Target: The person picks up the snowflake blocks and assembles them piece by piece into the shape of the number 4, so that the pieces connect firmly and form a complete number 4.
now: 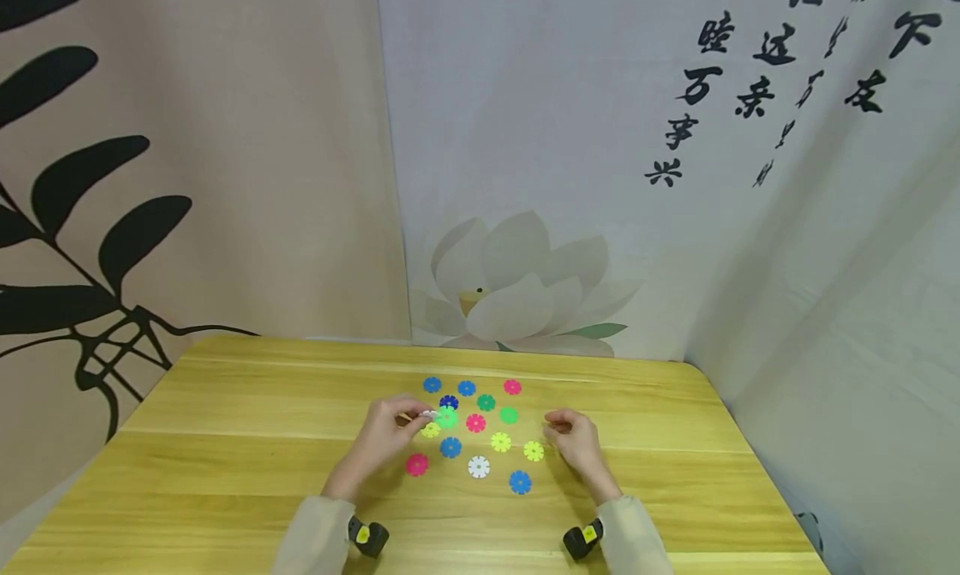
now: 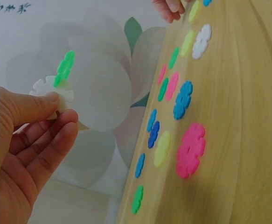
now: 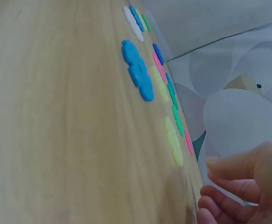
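Note:
My left hand [image 1: 387, 425] pinches a white notched plastic disc [image 2: 41, 87] between thumb and fingers. A bright green disc [image 2: 65, 68] is slotted into its edge and stands up across it. In the head view this pair overlaps the dark blue disc [image 1: 448, 402] and a yellow disc [image 1: 430, 430]. My right hand [image 1: 573, 437] hovers at the right of the scattered discs, fingers loosely curled and holding nothing. Nearest to it lies a yellow disc [image 1: 533, 451]. In the right wrist view thumb and fingertips [image 3: 213, 164] stay close together.
Several flower-shaped discs lie flat on the wooden table [image 1: 225, 458], among them a pink one [image 1: 417, 465], a white one [image 1: 478, 467] and a blue one [image 1: 521, 482] near the front. A printed curtain [image 1: 525, 142] hangs behind the table's far edge.

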{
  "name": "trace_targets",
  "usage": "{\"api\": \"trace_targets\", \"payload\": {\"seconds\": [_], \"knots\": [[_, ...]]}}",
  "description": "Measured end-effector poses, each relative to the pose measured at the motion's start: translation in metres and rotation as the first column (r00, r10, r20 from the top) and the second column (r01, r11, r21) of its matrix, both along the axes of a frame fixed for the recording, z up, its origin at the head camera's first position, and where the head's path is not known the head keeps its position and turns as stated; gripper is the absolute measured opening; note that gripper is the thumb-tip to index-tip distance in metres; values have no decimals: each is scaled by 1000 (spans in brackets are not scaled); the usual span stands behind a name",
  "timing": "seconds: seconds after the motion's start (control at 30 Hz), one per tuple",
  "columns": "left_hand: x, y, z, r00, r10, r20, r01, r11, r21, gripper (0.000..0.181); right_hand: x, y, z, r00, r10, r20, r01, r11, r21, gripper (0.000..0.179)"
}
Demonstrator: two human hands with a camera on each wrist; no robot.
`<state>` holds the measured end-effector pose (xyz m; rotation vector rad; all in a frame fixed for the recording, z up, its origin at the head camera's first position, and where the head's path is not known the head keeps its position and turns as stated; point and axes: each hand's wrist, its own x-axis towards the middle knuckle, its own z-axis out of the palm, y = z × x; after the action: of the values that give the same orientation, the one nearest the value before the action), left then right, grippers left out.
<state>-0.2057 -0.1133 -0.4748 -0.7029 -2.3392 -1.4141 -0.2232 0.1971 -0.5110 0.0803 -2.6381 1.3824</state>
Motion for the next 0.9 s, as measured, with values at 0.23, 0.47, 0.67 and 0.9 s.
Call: {"api": "trace_targets", "payload": {"seconds": [0.23,0.47,0.67,0.9], "knots": [[-9,-4,-2,999,17,40,-19,999,45,2,7,-3,-1,995,74,64,-74,997,-11,17],[-16,-7,-4,993,56,101,-61,997,50,5,14,-7,0,990,107,90,-112,993,44,23],[-19,-9,-4,994,71,85,-75,996,43,3,16,-9,4,984,160,77,-170,973,155,24],[-18,-8,-3,993,66,95,-70,997,43,5,17,-10,8,976,207,74,-219,942,253,24]]}}
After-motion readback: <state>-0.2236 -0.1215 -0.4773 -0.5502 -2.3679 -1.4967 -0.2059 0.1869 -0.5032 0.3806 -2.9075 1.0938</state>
